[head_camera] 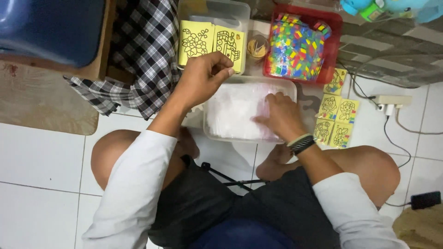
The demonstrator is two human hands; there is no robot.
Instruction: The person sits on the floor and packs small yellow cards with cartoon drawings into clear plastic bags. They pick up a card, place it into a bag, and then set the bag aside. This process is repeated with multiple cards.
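Lowest in the frame we see our own crossed legs on the white tiled floor, with both white sleeves reaching forward. Just beyond our knees, in the middle of the frame, sits a clear plastic tub filled with thin clear bags, close enough that both arms reach it without leaning. Our right hand lies flat in that tub, its fingers spread and pressed on the stack, apparently to steady it or to peel one bag free; they are closed on nothing that we can make out. Our left hand hovers above the tub's far edge, its fingers curled and pinched together; whether they hold a bag we cannot tell. To the right of centre, small yellow picture cards lie in a cluster on the floor. Farther up, a second clear tub holds larger yellow cards, a small cup of sticks stands beside it, and a red tray carries packets of bright colours.
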